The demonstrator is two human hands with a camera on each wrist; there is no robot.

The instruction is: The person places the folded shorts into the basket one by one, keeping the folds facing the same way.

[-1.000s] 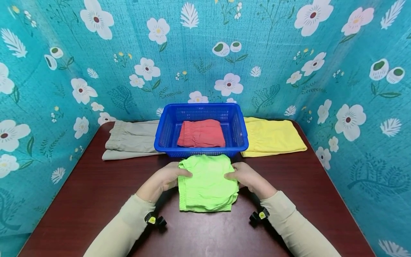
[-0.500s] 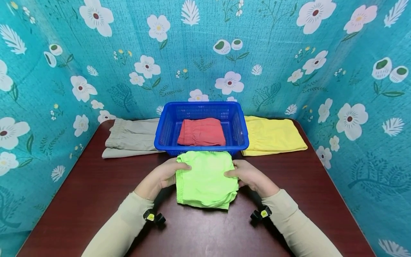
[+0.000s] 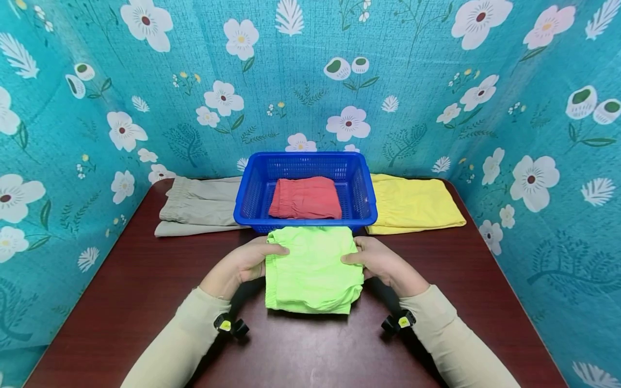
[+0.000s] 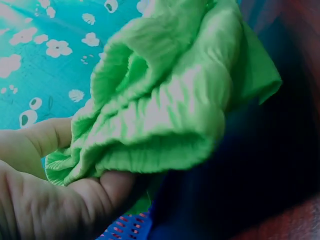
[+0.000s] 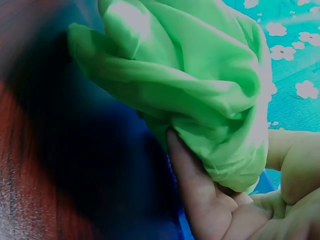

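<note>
Folded bright green shorts (image 3: 312,272) are held up off the table, just in front of the blue basket (image 3: 305,222). My left hand (image 3: 247,260) pinches their left side, thumb on top and fingers underneath. On the other side my right hand (image 3: 380,262) grips the opposite edge the same way. Gathered elastic at the waistband shows in the left wrist view, where the green shorts (image 4: 160,110) hang in layered folds. Loose folds of the green shorts (image 5: 200,90) fill the right wrist view. Inside the basket lies a folded red garment (image 3: 306,198) with a gathered edge.
A folded grey garment (image 3: 201,205) lies left of the basket, and a folded yellow one (image 3: 414,203) lies to its right. The dark red-brown table (image 3: 145,302) is bounded at the back and sides by a teal flowered curtain (image 3: 291,81).
Both hands have carried the green shorts slightly forward, so their far edge now overlaps the basket's front wall in view. The grip on both sides is unchanged.
</note>
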